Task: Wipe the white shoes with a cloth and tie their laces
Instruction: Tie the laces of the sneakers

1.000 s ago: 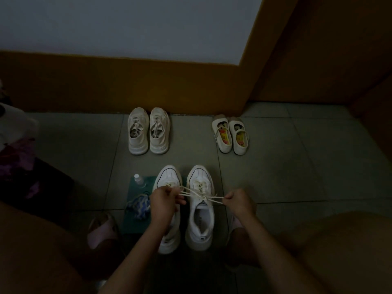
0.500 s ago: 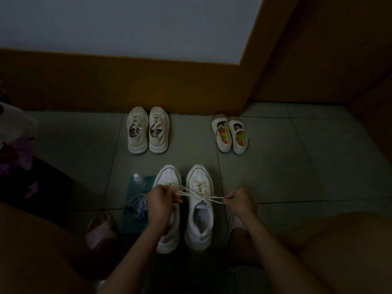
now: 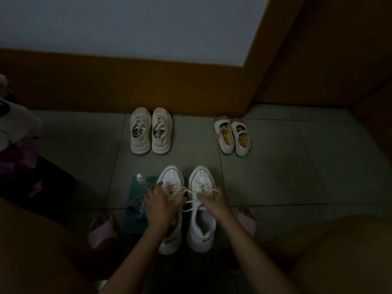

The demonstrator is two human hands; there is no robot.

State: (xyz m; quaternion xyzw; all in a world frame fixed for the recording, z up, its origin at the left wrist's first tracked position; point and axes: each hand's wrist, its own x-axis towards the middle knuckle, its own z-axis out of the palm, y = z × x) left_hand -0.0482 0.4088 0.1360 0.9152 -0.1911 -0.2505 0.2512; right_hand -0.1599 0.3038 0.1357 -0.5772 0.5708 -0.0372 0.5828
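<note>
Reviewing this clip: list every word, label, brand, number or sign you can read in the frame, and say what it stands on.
No text here is legible.
On the heel tab of the right-hand white shoe: a small dark mark, too blurred to read.
On that shoe's insole: faint print, too small to read.
On the strap shoes: coloured picture insoles, no words readable.
On the small bottle: no readable label.
</note>
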